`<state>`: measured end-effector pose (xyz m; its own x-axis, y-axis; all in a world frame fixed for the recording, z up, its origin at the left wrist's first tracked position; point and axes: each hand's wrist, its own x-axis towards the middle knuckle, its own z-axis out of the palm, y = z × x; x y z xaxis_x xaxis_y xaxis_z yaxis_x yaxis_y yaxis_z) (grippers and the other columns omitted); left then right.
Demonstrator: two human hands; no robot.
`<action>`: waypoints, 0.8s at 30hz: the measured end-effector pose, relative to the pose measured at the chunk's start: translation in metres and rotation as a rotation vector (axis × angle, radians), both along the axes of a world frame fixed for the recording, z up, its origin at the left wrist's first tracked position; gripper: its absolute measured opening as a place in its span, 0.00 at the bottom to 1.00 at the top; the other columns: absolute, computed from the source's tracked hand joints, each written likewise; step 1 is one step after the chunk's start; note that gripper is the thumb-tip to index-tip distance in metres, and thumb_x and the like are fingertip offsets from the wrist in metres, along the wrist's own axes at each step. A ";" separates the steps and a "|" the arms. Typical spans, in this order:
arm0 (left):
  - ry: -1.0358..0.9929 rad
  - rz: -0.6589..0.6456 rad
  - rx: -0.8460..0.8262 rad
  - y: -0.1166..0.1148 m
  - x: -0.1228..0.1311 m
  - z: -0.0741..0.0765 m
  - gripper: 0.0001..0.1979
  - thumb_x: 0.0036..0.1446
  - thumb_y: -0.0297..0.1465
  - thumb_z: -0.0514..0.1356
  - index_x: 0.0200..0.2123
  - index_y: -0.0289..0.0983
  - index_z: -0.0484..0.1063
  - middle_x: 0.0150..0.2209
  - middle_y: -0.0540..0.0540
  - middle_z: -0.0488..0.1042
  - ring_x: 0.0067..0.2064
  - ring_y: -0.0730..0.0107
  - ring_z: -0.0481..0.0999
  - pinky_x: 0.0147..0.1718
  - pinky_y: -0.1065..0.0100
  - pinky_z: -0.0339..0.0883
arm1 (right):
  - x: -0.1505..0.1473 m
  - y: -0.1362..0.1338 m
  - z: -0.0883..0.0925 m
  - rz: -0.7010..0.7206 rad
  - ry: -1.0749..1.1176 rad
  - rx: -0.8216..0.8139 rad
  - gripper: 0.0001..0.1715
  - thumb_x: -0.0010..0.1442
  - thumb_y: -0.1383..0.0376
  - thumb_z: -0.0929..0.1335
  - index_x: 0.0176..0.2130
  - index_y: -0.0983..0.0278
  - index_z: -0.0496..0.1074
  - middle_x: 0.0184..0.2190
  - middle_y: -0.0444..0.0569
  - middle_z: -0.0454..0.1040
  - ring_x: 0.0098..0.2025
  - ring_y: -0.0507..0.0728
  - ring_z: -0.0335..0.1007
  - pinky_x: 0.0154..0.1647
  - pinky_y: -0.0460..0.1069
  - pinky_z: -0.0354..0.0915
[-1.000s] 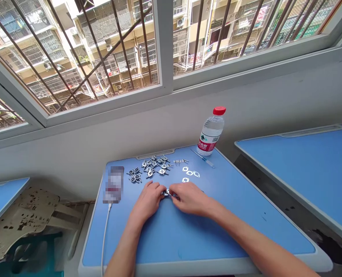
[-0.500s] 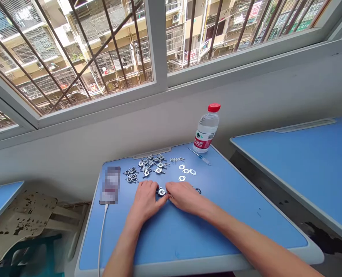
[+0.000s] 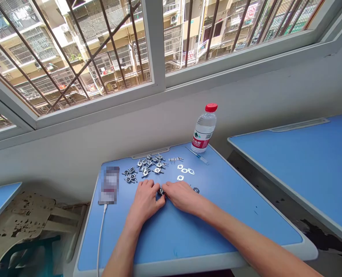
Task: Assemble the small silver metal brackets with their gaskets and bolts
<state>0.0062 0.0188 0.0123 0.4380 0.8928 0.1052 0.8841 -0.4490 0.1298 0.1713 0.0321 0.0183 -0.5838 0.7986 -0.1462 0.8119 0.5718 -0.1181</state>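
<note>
My left hand (image 3: 145,199) and my right hand (image 3: 182,195) meet at the middle of the blue desk (image 3: 171,234). Their fingertips close on a small metal fitting (image 3: 161,191), which is mostly hidden by my fingers. Just above my left hand lies a loose heap of several silver winged metal fittings (image 3: 145,167). Several flat metal gaskets (image 3: 184,170) lie above my right hand, and a small dark ring (image 3: 196,190) rests just beyond its fingers. Tiny screws (image 3: 173,159) lie farther back.
A capped water bottle (image 3: 204,127) and a small screwdriver (image 3: 196,156) stand at the desk's back edge. A phone (image 3: 109,185) with a white cable (image 3: 101,234) lies at the left. Other blue desks (image 3: 289,165) flank this one, below a barred window (image 3: 101,50).
My hands have drawn closer together, and the small fitting has gone from plainly visible to mostly covered by my fingers. The whole view has shifted slightly left.
</note>
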 end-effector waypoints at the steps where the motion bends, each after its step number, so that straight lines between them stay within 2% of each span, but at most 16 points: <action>1: -0.003 -0.009 -0.010 0.000 0.000 0.001 0.04 0.59 0.31 0.58 0.31 0.40 0.67 0.35 0.47 0.69 0.40 0.61 0.69 0.42 0.62 0.61 | 0.000 0.000 0.000 0.004 -0.006 0.003 0.14 0.64 0.75 0.60 0.45 0.66 0.71 0.38 0.53 0.77 0.34 0.59 0.74 0.25 0.51 0.43; 6: -0.018 -0.029 -0.061 0.001 -0.002 0.004 0.04 0.59 0.28 0.57 0.31 0.39 0.66 0.34 0.48 0.69 0.39 0.61 0.68 0.42 0.62 0.61 | -0.002 0.000 0.002 0.014 -0.043 0.010 0.17 0.60 0.78 0.61 0.45 0.67 0.71 0.38 0.53 0.76 0.33 0.58 0.73 0.24 0.51 0.42; 13: -0.058 -0.097 -0.080 0.002 -0.008 0.002 0.08 0.59 0.24 0.52 0.29 0.40 0.62 0.33 0.48 0.68 0.37 0.63 0.67 0.39 0.64 0.62 | -0.001 0.000 0.002 0.014 -0.070 0.024 0.18 0.61 0.79 0.60 0.45 0.65 0.71 0.39 0.52 0.76 0.32 0.57 0.72 0.24 0.51 0.41; 19: -0.114 -0.091 -0.131 0.004 -0.012 0.002 0.06 0.60 0.27 0.55 0.30 0.40 0.64 0.32 0.49 0.69 0.37 0.63 0.68 0.42 0.63 0.63 | -0.001 0.001 0.001 0.005 -0.082 0.034 0.17 0.61 0.77 0.61 0.46 0.64 0.71 0.39 0.52 0.76 0.33 0.58 0.74 0.24 0.51 0.41; 22: -0.178 -0.073 -0.204 0.004 -0.016 0.004 0.04 0.57 0.30 0.61 0.36 0.39 0.67 0.36 0.48 0.72 0.41 0.62 0.70 0.45 0.62 0.64 | -0.001 0.002 0.003 -0.006 -0.084 0.037 0.17 0.61 0.76 0.62 0.47 0.64 0.70 0.39 0.53 0.76 0.33 0.58 0.75 0.24 0.50 0.42; 24: -0.210 -0.069 -0.227 0.004 -0.018 0.005 0.11 0.58 0.28 0.61 0.45 0.39 0.68 0.39 0.47 0.73 0.45 0.61 0.71 0.47 0.62 0.64 | 0.000 0.003 0.002 -0.015 -0.077 0.045 0.18 0.61 0.78 0.61 0.47 0.64 0.70 0.39 0.53 0.75 0.33 0.58 0.75 0.24 0.50 0.44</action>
